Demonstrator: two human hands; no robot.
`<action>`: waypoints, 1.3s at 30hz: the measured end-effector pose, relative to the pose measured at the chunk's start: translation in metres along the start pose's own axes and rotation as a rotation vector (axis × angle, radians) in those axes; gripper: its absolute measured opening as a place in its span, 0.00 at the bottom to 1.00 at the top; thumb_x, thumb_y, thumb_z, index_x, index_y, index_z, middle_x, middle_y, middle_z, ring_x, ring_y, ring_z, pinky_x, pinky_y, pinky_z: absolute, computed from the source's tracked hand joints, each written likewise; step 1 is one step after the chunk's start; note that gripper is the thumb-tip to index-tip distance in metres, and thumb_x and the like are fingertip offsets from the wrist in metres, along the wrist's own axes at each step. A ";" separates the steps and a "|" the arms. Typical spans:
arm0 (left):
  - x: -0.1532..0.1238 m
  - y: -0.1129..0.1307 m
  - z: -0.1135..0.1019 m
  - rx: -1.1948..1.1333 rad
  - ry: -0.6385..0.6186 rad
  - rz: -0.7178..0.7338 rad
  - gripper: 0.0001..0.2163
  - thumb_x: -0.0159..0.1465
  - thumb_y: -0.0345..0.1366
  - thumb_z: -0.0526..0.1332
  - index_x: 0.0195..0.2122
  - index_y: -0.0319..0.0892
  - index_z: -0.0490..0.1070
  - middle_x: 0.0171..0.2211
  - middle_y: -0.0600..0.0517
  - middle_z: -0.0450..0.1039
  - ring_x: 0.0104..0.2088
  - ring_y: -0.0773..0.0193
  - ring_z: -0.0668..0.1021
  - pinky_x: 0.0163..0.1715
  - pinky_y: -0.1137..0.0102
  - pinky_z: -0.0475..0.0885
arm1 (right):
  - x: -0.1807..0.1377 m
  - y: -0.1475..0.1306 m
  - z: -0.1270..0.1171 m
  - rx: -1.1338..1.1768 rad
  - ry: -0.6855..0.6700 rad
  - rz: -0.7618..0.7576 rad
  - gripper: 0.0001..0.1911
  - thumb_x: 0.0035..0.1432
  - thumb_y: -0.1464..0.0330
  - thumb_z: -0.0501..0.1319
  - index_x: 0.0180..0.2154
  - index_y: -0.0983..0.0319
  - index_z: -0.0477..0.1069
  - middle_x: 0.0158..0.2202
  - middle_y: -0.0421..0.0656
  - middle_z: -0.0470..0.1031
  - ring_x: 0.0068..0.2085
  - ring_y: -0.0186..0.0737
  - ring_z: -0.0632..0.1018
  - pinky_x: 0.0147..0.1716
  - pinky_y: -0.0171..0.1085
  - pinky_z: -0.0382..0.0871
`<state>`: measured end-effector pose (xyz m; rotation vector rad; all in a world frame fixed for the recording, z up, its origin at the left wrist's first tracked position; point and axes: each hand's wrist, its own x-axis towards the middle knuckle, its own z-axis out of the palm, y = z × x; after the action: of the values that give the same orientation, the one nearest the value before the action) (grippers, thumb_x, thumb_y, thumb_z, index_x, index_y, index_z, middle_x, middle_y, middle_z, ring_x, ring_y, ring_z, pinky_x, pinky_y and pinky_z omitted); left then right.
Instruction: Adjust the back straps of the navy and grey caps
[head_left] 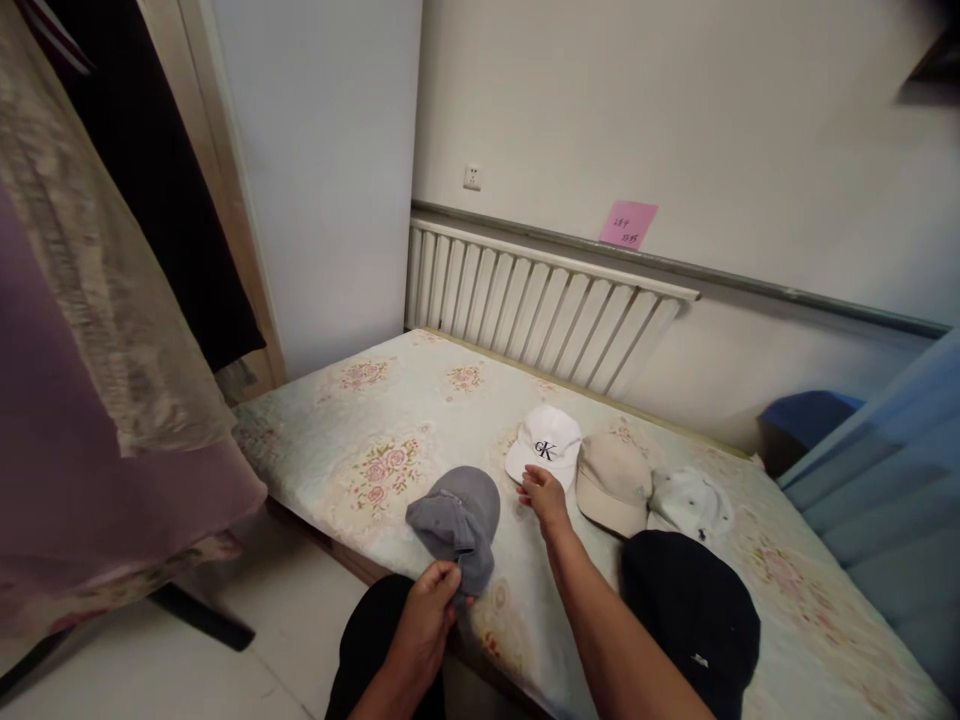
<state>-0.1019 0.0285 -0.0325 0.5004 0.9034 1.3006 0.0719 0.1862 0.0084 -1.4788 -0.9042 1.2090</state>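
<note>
- Taking the person's view as a clock face, I'm seeing the left hand [429, 605] near six o'clock, its thumb and fingers pinching the lower edge of a grey cap [472, 500].
- The grey cap is tilting at six o'clock, near the front edge of the mattress [424, 400]; its matte cloth is creasing and sagging into soft folds below a rounded top.
- The right hand [546, 492] is hovering around five o'clock, fingers loosely curling over the brim of a white cap [555, 425]; whether they are touching or pinching it I cannot tell.
- The white cap is sitting upright towards five o'clock, its smooth dome showing dark interlocking letters above a curved brim.
- Right beside it, towards four o'clock, a beige cap [611, 465] is resting, plain and rounded, its brim pointing down towards the person.
- A pale cap [686, 500] is lying next to the beige one, looking softer and more crumpled, with a small dark emblem.
- Between four and five o'clock a black cap [686, 600] is bulging broadly, bearing a small white mark.
- Beneath them the mattress is showing a pale, rose-printed cover.
- Towards twelve o'clock a ribbed white radiator [525, 305] is running along the wall, and at two o'clock a flat pink note [628, 224] is clinging above it.
- At nine o'clock a crinkly beige garment [97, 250] is hanging.
</note>
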 end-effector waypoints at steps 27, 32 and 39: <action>-0.028 -0.025 0.020 0.183 0.053 -0.018 0.11 0.48 0.35 0.64 0.32 0.39 0.68 0.23 0.57 0.68 0.22 0.71 0.69 0.26 0.73 0.64 | -0.176 0.102 -0.005 0.489 -0.325 0.332 0.16 0.44 0.61 0.69 0.34 0.60 0.70 0.26 0.36 0.74 0.27 0.30 0.74 0.28 0.30 0.66; -0.034 -0.019 0.028 0.198 0.073 -0.054 0.09 0.49 0.35 0.63 0.29 0.40 0.65 0.24 0.55 0.70 0.24 0.69 0.73 0.28 0.71 0.67 | -0.171 0.096 -0.006 0.569 -0.267 0.301 0.14 0.41 0.64 0.70 0.30 0.61 0.70 0.24 0.35 0.73 0.24 0.30 0.72 0.26 0.30 0.66; -0.034 -0.026 0.027 0.242 0.016 -0.069 0.09 0.49 0.37 0.62 0.26 0.40 0.61 0.22 0.55 0.70 0.23 0.68 0.73 0.25 0.72 0.67 | -0.173 0.098 -0.007 0.622 -0.281 0.275 0.12 0.41 0.65 0.69 0.25 0.62 0.68 0.20 0.37 0.72 0.23 0.30 0.71 0.25 0.31 0.66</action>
<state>-0.0653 -0.0054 -0.0274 0.6418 1.0895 1.1399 0.0361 -0.0018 -0.0452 -0.9582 -0.4342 1.7403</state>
